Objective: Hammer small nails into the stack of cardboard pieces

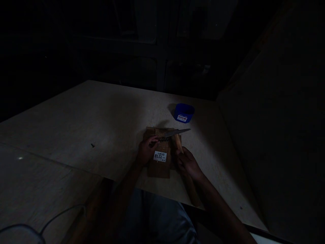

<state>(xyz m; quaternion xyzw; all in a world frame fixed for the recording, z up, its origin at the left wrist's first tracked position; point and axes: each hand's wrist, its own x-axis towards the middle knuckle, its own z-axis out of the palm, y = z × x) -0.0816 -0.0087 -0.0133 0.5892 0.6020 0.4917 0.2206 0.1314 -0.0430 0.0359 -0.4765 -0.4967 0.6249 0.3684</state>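
My right hand [188, 163] is wrapped round the wooden handle of a hammer [178, 140]. Its long metal head lies crosswise above a brown wooden block [158, 171], with a tapered end pointing right. The fingers of my left hand [148, 148] are pinched together at the block's upper left. Beside the fingertips, under the hammer head, is a dark ridged row of small pieces [164, 139], too dim to name. Whatever the left fingers hold is hidden. A white label [160, 156] reading 1218 upside down is on the block.
A blue plastic bin [184, 113] with a white label stands on the pale table [114, 112] beyond the block. To the left lies a small dark piece [92, 145], perhaps a screw. A cable [62, 214] curves at the lower left. A dark panel [274, 128] rises at the right.
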